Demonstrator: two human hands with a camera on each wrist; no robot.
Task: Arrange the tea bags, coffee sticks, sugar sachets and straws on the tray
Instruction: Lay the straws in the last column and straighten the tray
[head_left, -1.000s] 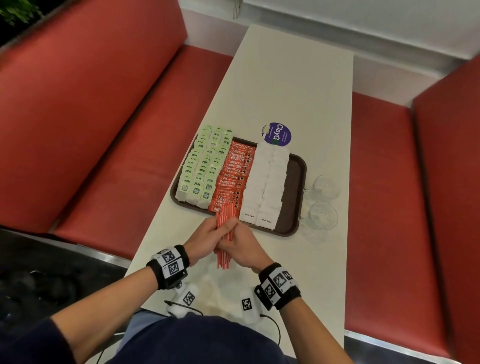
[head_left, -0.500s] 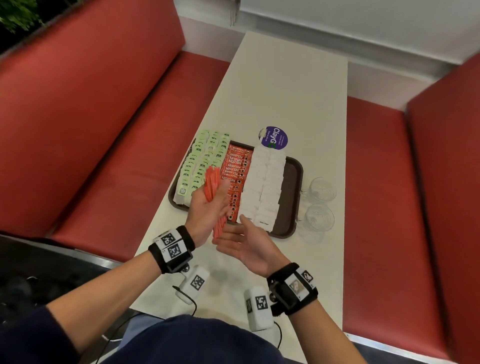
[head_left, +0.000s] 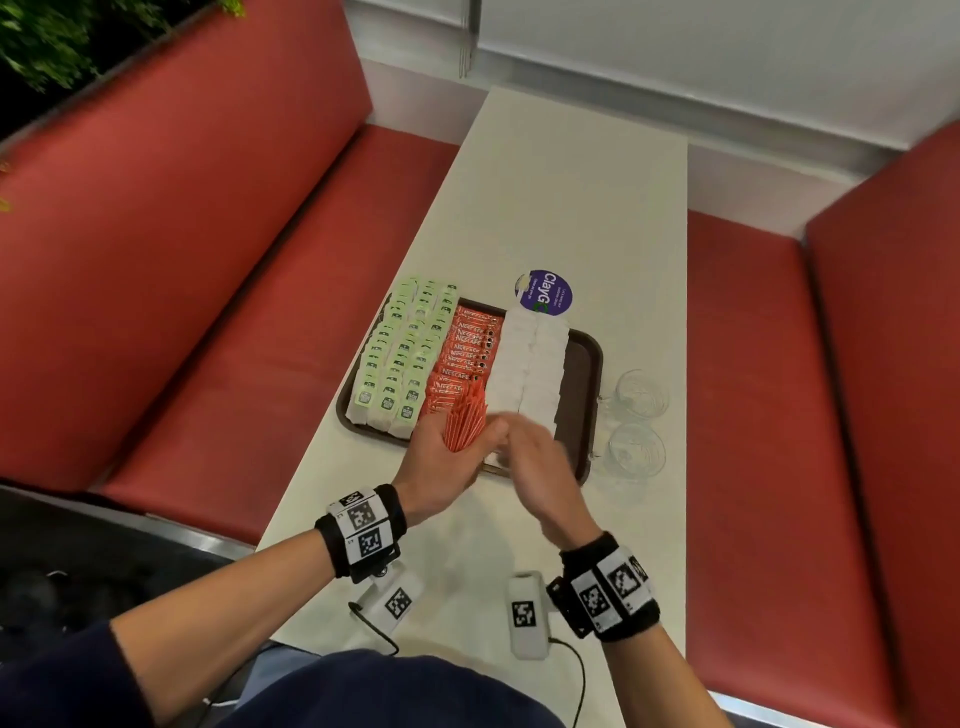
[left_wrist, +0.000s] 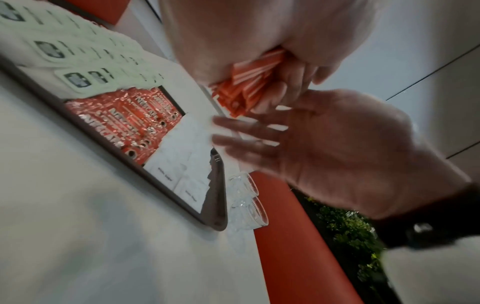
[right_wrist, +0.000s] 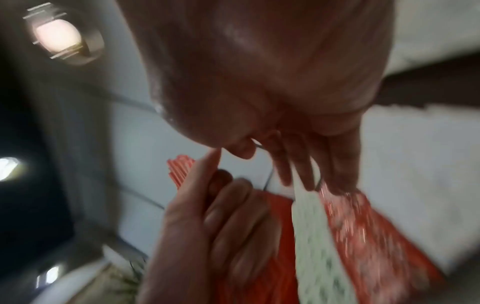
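The left hand (head_left: 441, 467) grips a bundle of orange-and-white striped straws (head_left: 464, 422) above the near edge of the dark brown plastic tray (head_left: 584, 374), their long axis running away from the person and fanning at the far ends. The right hand (head_left: 540, 462), fingers straight and apart, hovers just beside them, blurred. The tray sits on a long white table (head_left: 582, 197) between red upholstered benches (head_left: 171, 249). On it lie rows of green tea bags (head_left: 400, 353), red coffee sticks (head_left: 465, 353) and white sugar sachets (head_left: 530, 364). Two clear glass cups (head_left: 639, 421) stand right of the tray, with a round purple sticker (head_left: 545, 292) beyond.

Straws (head_left: 464, 423) now fanned, right hand (head_left: 540, 467) closer.
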